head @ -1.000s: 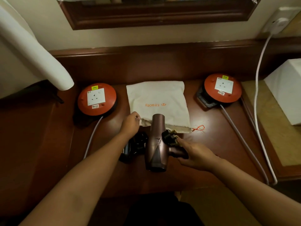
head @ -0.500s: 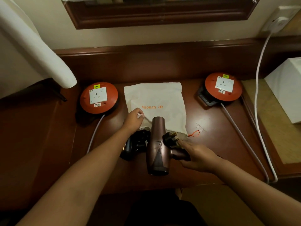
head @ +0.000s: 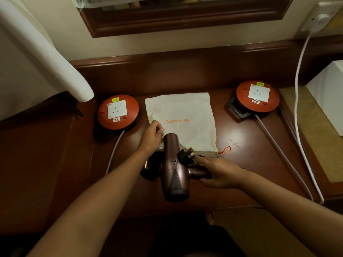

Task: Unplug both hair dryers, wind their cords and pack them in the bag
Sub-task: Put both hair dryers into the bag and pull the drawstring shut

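Near the centre of the frame, the right hand (head: 220,172) is gripping the handle of a bronze hair dryer (head: 173,169), fingers wrapped around it, with the dryer's black plug (head: 186,154) pinned against the handle under the same fingers, its prongs pointing up and to the right. The dryer's barrel is running up and down the frame, its upper end overlapping the lower edge of the bag (head: 182,117) and its wide end pointing toward the bottom of the frame. The cream cloth bag is lying flat on the dark wooden table (head: 250,160) just above centre, with orange lettering on it and an orange drawstring loop (head: 225,150) trailing from its lower right corner. The left hand (head: 151,135) is pinching the bag's lower left edge between thumb and fingers. A second, black hair dryer (head: 151,166) is lying on the table just left of the bronze one, partly hidden behind the left wrist; whether its cord is wound cannot be told. Two orange extension reels are sitting on the table, one (head: 118,111) left of the bag and one (head: 258,96) at the right, each showing a white socket with nothing plugged in. A white cable (head: 297,93) is hanging down from a wall socket (head: 320,19) in the upper right corner
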Demonstrator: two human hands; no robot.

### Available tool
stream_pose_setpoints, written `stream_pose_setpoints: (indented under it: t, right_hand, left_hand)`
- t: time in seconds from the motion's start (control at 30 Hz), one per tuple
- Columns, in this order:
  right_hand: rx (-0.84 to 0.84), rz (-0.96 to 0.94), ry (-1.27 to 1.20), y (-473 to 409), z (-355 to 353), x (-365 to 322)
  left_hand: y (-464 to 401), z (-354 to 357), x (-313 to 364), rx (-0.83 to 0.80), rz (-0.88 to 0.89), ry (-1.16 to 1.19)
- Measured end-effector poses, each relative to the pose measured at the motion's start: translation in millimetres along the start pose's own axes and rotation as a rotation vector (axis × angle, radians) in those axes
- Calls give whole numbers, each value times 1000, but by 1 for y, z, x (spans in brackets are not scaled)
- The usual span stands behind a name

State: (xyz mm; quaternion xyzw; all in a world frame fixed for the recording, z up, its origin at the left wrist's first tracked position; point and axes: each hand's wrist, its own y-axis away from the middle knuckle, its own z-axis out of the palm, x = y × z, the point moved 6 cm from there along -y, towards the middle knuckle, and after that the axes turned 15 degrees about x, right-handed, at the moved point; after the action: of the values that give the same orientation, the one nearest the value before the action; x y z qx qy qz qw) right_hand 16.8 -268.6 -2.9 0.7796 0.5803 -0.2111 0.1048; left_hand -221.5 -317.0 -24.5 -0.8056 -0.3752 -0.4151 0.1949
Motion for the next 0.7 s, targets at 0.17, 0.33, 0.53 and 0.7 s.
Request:
stream_pose_setpoints:
  t: [0.17,0.33,0.53,0.7]
  right_hand:
    - [-16,24,-28,-5,3,2]
    - [-10,9,-1,7,8,-3]
    - [-46,18,-17,2,19,-8]
    - [-32,41,-10,-20,22,-10]
  left_hand:
    - [6,5,-23,-118,-101,-67]
    - [10,9,-34,-175,-86,-156]
    - [9,-1,-26,-13,9,-26]
    - [16,-13,-25,30,-34,140]
